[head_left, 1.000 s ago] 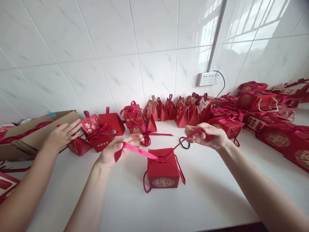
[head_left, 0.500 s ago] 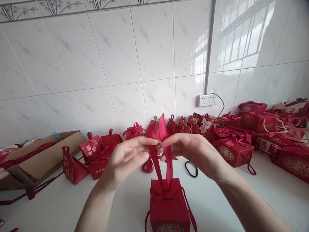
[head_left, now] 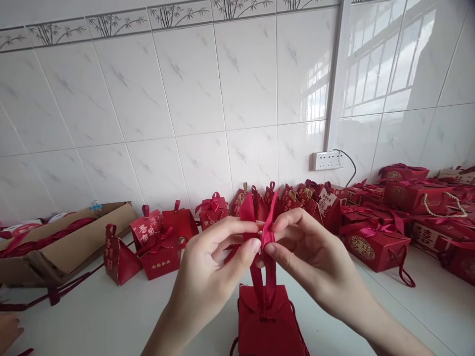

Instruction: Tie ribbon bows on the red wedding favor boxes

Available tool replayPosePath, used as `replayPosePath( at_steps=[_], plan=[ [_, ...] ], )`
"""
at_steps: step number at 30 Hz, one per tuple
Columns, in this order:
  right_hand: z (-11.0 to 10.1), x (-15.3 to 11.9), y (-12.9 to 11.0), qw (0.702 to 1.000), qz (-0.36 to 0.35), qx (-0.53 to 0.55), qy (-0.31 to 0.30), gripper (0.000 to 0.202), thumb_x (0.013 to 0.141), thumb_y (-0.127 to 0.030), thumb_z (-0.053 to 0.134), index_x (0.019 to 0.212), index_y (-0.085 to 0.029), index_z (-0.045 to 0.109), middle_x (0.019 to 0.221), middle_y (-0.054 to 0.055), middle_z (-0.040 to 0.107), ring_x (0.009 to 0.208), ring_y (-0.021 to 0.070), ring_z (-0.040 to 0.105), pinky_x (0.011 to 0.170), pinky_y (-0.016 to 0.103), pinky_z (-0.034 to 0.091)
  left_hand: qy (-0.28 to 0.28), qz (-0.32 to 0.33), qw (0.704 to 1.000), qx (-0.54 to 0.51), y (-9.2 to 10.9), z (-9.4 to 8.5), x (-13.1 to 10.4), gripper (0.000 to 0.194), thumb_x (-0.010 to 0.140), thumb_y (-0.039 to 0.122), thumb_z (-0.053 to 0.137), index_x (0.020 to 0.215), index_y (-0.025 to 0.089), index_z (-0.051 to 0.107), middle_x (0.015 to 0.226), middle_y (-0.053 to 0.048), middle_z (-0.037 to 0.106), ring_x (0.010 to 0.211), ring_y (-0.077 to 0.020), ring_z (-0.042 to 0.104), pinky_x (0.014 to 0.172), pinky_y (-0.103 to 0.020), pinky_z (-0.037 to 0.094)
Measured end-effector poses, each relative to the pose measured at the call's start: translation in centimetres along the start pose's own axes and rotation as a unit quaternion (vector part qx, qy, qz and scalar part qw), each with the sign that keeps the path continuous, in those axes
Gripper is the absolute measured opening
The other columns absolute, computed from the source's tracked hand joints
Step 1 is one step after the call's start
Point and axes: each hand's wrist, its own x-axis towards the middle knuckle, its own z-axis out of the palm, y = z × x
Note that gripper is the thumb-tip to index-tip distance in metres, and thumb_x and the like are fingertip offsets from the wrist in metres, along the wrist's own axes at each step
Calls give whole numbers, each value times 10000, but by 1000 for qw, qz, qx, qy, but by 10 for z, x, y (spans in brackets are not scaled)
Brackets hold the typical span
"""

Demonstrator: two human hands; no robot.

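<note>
A red gift box [head_left: 269,329] with twisted cord handles stands on the white table in front of me. From the slot in its lid rises a red ribbon [head_left: 270,279], its two tails pointing up. My left hand [head_left: 218,262] pinches the left tail between thumb and fingers. On the other side, my right hand [head_left: 306,257] pinches the right tail with thumb and forefinger. Both hands meet above the lid, their fingertips close together. Whether the tails cross behind the fingers is hidden.
Several finished red boxes [head_left: 374,242] are piled at the right. Small red boxes [head_left: 161,262] line the wall, left of centre. A cardboard carton [head_left: 89,247] holding ribbon lies at the left. Another person's hand [head_left: 9,331] shows at the left edge. A power strip [head_left: 328,160] is on the wall.
My thumbs have come up and closed on the ribbon, and the tails have drawn in and sit lower between my hands. The view has shifted slightly; another person's hand shows at lower left.
</note>
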Motion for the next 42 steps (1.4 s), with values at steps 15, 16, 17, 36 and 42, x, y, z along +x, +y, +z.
replayPosePath(
  at_steps=[15,16,17,36,42],
  plan=[
    [-4,-3,-7,986,-15,-165,-8,144,891,-275,602,939,-237,472,773,-21,629,699,112,618,596,214,509,147,71,985,63,10,14,-3,119,814,225,656,696,219,649,599,41,671,527,-112,615,474,-192,501],
    [-7,-1,-8,981,5,-193,-19,113,911,-300,571,924,-227,486,767,-18,624,697,111,607,595,213,495,155,73,983,67,10,13,-2,115,813,217,659,698,219,648,587,46,666,506,-104,605,451,-185,486],
    [-10,1,-8,973,27,-225,-40,113,932,-320,533,898,-216,505,759,-14,618,685,109,592,589,213,479,160,77,981,72,9,13,-2,105,809,219,666,705,220,650,582,50,664,490,-98,597,433,-180,473],
    [6,0,33,833,77,-349,-422,132,883,-146,581,957,-177,686,977,79,592,867,183,607,765,303,487,145,50,981,-118,-7,1,15,100,888,289,604,816,220,609,799,43,675,886,-152,675,723,-286,539],
    [17,-7,36,849,58,-335,-405,102,910,-149,548,935,-152,647,946,60,559,767,145,569,707,279,478,147,53,963,-220,-3,1,17,186,945,191,502,769,198,564,789,34,630,822,-117,646,654,-238,495]
  ],
)
